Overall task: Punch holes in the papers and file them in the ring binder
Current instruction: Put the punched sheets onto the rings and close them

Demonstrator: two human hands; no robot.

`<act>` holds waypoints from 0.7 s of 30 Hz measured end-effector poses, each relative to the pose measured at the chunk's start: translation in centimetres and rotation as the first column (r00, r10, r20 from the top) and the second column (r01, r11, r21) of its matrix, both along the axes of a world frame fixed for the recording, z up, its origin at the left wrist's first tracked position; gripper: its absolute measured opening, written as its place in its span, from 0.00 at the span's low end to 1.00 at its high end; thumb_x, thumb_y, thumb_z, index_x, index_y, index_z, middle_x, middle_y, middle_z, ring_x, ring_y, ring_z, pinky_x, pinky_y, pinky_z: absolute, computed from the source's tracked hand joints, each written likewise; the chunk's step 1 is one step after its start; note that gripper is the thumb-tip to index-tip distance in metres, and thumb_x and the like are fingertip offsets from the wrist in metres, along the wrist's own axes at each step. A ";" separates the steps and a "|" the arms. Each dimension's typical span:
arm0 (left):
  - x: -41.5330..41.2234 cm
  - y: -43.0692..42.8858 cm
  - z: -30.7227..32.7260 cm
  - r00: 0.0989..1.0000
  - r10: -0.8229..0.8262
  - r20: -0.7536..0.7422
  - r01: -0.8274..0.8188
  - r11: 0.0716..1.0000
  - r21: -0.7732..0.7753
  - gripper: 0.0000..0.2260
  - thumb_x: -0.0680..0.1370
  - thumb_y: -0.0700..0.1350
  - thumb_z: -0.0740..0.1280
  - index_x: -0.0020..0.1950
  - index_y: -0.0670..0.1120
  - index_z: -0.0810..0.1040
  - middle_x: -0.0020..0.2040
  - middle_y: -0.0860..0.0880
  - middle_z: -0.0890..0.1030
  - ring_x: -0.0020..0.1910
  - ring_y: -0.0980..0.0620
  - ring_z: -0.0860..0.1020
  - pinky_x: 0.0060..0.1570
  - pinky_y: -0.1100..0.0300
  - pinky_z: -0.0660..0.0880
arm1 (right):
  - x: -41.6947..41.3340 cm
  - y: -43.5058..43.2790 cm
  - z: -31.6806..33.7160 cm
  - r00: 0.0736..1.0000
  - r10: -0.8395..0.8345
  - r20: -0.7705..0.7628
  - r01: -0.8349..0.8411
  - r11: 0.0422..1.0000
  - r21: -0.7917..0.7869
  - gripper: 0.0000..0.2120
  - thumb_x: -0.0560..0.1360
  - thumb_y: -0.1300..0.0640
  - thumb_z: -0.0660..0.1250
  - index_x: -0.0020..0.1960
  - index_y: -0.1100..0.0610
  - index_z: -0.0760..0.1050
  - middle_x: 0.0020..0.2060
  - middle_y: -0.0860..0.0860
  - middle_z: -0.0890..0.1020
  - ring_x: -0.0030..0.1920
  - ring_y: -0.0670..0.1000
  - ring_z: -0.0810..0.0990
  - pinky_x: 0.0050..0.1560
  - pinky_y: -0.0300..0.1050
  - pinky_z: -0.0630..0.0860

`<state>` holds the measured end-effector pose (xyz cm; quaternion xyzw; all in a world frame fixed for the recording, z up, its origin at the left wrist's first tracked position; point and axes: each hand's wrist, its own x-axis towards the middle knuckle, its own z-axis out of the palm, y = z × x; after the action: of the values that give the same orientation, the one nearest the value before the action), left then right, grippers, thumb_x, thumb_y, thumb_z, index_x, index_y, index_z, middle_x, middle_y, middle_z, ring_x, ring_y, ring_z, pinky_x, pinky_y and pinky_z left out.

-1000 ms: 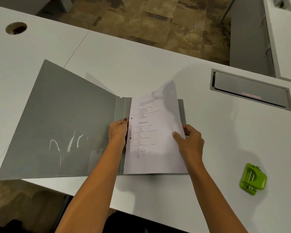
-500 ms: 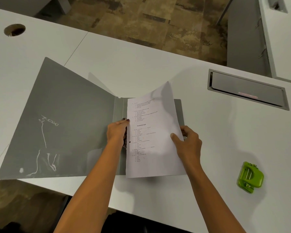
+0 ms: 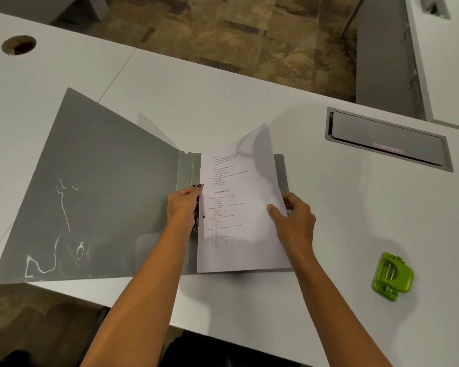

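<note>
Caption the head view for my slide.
Left hand at the spine, right hand pinching the punched papers over the open grey binder; green hole punch lies aside.

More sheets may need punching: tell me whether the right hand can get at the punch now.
Probably, but not at once: the right hand grips the papers; the punch lies apart on the desk to its right, nothing between.

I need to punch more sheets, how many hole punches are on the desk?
1. The green punch lies on the desk, right of the binder and the right hand holding the papers. Another could hide under the binder cover.
</note>
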<state>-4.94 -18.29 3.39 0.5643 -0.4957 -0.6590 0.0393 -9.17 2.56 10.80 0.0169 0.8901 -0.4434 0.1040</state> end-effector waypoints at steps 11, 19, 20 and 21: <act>0.2 0.0 1.0 0.999 -0.029 0.023 0.028 0.999 0.047 0.02 0.72 0.45 0.71 0.41 0.50 0.80 0.41 0.47 0.83 0.40 0.46 0.79 0.50 0.45 0.79 | 0.7 0.0 -0.3 1.000 0.002 0.010 -0.002 1.000 -0.004 0.12 0.74 0.57 0.69 0.56 0.57 0.76 0.45 0.46 0.76 0.41 0.47 0.75 0.37 0.24 0.66; 0.0 0.3 1.2 0.996 -0.064 0.063 0.065 0.998 -0.014 0.03 0.70 0.46 0.73 0.38 0.52 0.81 0.42 0.45 0.85 0.44 0.44 0.83 0.48 0.44 0.81 | 0.1 0.4 -0.4 1.000 -0.003 0.017 0.003 1.000 0.029 0.12 0.74 0.56 0.70 0.56 0.58 0.75 0.46 0.47 0.76 0.43 0.48 0.75 0.45 0.36 0.71; 0.0 0.4 1.2 0.995 -0.071 0.069 0.073 0.997 -0.032 0.03 0.70 0.46 0.74 0.38 0.52 0.81 0.41 0.46 0.85 0.45 0.44 0.84 0.48 0.45 0.81 | 0.0 0.5 -0.4 1.000 0.001 0.026 -0.001 1.000 0.029 0.13 0.74 0.56 0.69 0.57 0.58 0.75 0.47 0.49 0.77 0.44 0.48 0.75 0.47 0.38 0.72; 0.1 0.4 1.3 0.994 -0.078 0.071 0.081 0.995 -0.051 0.03 0.71 0.46 0.74 0.38 0.52 0.81 0.41 0.47 0.85 0.45 0.44 0.84 0.47 0.45 0.81 | -0.1 0.6 -0.5 0.999 0.002 0.037 -0.003 1.000 0.030 0.14 0.74 0.56 0.69 0.58 0.58 0.75 0.49 0.50 0.78 0.45 0.49 0.75 0.48 0.39 0.73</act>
<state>-4.89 -17.86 4.73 0.5654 -0.5363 -0.6265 0.0109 -9.29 3.14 10.35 0.0255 0.8946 -0.4294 0.1210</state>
